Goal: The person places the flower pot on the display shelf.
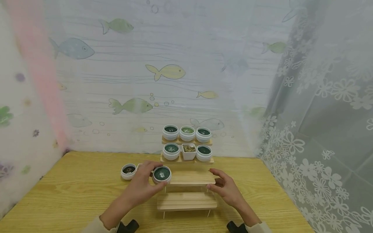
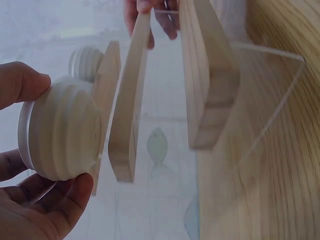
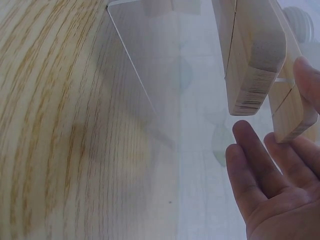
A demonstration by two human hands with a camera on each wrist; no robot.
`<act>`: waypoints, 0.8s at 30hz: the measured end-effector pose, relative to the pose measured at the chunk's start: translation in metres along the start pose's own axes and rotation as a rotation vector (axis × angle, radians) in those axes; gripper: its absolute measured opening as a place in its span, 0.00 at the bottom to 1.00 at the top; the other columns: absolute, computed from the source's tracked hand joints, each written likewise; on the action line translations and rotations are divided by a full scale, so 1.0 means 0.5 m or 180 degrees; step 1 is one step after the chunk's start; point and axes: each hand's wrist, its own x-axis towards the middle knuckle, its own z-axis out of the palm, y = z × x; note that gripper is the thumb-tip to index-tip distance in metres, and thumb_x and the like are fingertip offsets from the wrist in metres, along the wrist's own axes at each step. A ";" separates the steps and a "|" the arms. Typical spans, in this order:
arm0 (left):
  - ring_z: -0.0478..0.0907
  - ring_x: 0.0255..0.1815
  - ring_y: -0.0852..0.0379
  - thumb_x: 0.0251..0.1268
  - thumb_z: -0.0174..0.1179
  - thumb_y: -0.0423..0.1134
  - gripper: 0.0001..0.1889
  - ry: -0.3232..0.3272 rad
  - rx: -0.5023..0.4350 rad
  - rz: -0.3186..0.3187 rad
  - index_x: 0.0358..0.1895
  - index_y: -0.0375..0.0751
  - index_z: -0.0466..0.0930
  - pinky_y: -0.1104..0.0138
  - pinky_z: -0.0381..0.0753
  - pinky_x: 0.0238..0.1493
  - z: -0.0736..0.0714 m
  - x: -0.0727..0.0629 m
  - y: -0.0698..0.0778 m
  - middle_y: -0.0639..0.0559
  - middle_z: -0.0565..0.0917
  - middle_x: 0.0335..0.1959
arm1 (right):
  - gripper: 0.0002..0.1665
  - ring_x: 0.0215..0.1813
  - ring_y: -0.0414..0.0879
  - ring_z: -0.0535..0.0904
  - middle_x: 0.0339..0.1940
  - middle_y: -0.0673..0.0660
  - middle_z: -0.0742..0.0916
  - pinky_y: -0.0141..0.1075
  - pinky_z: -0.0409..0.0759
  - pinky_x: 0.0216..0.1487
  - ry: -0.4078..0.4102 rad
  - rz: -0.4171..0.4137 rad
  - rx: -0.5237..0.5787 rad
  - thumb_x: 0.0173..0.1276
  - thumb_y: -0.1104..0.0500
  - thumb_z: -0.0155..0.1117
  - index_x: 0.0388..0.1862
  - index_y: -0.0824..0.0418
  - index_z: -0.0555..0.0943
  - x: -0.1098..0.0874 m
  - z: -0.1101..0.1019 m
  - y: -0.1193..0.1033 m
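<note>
My left hand [image 1: 141, 182] grips a small white ribbed bowl [image 1: 162, 174] filled with something dark green with white flecks. In the left wrist view the thumb lies on the rim of this bowl [image 2: 62, 130] and the fingers curl under it, close beside the shelf boards. The bowl overlaps the left end of the second wooden shelf [image 1: 192, 177] of a tiered stand. At that shelf's right end, my right hand [image 1: 228, 191] pinches the board, thumb on one edge and fingertips on the other. The right wrist view shows this board end [image 3: 295, 117] between thumb and fingers.
Behind, the upper shelves carry several filled white bowls [image 1: 171, 151] and a square dish [image 1: 189, 155] of mixed bits. The lowest shelf [image 1: 186, 202] stands in front. Another white bowl [image 1: 128, 175] sits on the wooden table [image 1: 87, 187] at left. A fish-patterned curtain [image 1: 175, 48] hangs behind.
</note>
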 end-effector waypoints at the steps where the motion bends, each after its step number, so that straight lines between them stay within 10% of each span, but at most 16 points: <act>1: 0.72 0.40 0.62 0.46 0.75 0.40 0.28 -0.0003 0.0004 0.0010 0.54 0.43 0.77 0.69 0.76 0.37 0.006 0.002 0.005 0.55 0.76 0.44 | 0.37 0.50 0.49 0.81 0.67 0.62 0.72 0.34 0.80 0.44 0.0000 -0.0003 -0.0002 0.61 0.55 0.70 0.68 0.57 0.68 0.000 0.000 0.000; 24: 0.73 0.41 0.62 0.48 0.74 0.42 0.27 -0.0027 -0.0343 -0.0014 0.53 0.39 0.76 0.68 0.78 0.40 0.125 0.064 0.087 0.52 0.75 0.46 | 0.37 0.50 0.51 0.81 0.66 0.62 0.73 0.34 0.80 0.44 0.0000 -0.0017 0.0008 0.61 0.56 0.70 0.68 0.58 0.68 0.004 0.000 0.002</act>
